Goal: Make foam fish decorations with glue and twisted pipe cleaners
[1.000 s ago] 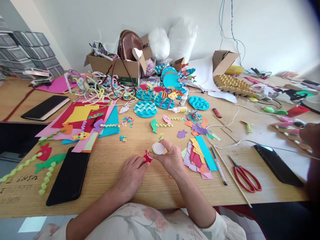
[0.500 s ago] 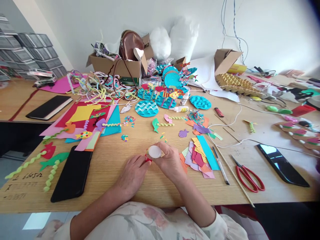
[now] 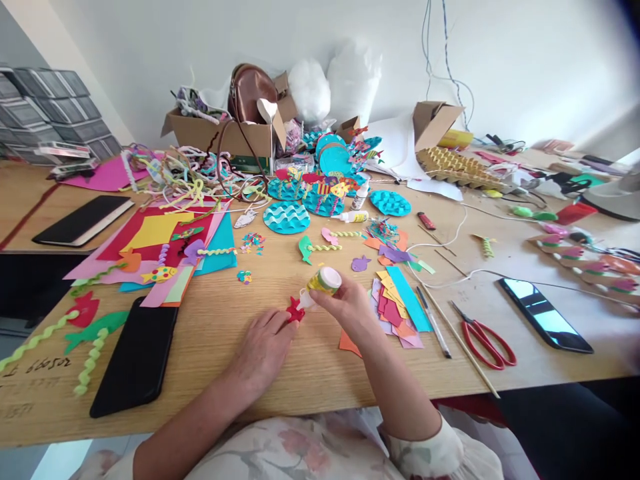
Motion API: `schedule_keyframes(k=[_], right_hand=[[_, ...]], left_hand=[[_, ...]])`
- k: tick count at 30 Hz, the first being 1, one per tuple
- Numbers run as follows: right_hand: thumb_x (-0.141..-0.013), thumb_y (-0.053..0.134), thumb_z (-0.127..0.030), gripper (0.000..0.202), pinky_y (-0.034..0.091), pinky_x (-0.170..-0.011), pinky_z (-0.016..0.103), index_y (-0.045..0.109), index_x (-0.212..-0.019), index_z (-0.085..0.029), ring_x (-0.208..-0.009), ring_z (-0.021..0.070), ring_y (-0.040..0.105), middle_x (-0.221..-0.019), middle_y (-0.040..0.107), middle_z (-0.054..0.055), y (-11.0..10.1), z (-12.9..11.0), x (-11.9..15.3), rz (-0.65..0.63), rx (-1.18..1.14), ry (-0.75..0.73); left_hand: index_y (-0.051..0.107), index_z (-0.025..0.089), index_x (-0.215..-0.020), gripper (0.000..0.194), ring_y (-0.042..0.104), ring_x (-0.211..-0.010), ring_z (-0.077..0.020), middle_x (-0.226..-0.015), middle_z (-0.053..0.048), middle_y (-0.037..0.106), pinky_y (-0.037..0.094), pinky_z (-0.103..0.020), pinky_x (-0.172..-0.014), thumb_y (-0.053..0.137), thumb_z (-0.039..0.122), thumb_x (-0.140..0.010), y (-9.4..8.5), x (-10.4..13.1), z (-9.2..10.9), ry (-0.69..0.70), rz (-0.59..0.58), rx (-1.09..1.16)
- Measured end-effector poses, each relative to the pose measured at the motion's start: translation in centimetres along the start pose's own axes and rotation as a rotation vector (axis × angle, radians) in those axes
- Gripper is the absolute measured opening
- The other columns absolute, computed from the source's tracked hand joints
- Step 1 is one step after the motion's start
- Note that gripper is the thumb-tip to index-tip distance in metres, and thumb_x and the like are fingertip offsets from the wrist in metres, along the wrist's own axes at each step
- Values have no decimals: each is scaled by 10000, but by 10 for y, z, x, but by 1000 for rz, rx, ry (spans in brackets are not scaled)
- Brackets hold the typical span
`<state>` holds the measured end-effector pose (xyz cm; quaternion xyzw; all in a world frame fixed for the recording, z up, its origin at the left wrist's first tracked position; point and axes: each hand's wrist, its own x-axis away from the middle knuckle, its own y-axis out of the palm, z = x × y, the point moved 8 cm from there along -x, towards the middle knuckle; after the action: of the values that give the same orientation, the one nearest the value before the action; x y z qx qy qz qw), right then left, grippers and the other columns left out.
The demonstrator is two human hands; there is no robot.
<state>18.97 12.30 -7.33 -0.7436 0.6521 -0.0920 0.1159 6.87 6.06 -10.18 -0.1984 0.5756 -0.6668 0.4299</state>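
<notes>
My right hand (image 3: 349,308) grips a small glue bottle (image 3: 325,280) with a yellow label, its white base tipped up and its nozzle pointing down to the left. Under the nozzle lies a red paper fish (image 3: 294,309), close to the tabletop. The fingertips of my left hand (image 3: 264,345) hold the fish by its near edge. Whether glue is coming out is too small to tell. Beyond the hands are a purple paper fish (image 3: 360,264) and a green paper fish (image 3: 305,249) with a twisted yellow pipe cleaner.
Paper scraps (image 3: 393,307), a pen (image 3: 434,321), a thin stick (image 3: 460,343) and red-handled scissors (image 3: 484,341) lie to the right, before a phone (image 3: 545,313). A black phone-like slab (image 3: 133,360) and coloured sheets (image 3: 150,230) are at left. Blue wavy ovals (image 3: 287,219) stand farther back.
My right hand has moved slightly right and tilted the glue bottle, so its label and nozzle now show. More of the red fish is visible. The whole view has shifted a little.
</notes>
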Motion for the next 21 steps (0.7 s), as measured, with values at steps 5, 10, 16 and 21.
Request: schedule_keyframes(k=[5,10,16,21], right_hand=[[-699,643,-342,186,442,-620,267,557,-780,-197,-700,171,574,-732,614,-2,-3,1,2,18,-112,-19],[-689,659,-346,182,435,-642,272,577,-752,-197,-691,164,564,-726,623,-1,0,-1,6,15,101,-40],[-691,685,-332,175,392,-634,258,609,-758,-189,-707,161,553,-727,629,-4,3,-9,4,14,235,-104],[-673,706,-324,172,364,-626,246,610,-734,-195,-701,155,544,-710,623,-20,2,-16,4,32,258,-136]], left_hand=[[594,170,-1014,234,549,-949,-224,-1017,-51,619,496,-382,-807,525,79,-810,2,0,-1,-1,18,-16],[592,164,-1014,246,550,-939,-224,-1008,-58,620,504,-385,-787,523,63,-801,2,0,-1,13,37,-20],[580,157,-1036,285,538,-970,-241,-1017,-75,610,502,-418,-811,508,36,-788,1,1,0,23,55,5],[578,164,-1038,269,542,-952,-232,-1011,-70,611,508,-416,-798,497,54,-806,1,1,0,20,49,20]])
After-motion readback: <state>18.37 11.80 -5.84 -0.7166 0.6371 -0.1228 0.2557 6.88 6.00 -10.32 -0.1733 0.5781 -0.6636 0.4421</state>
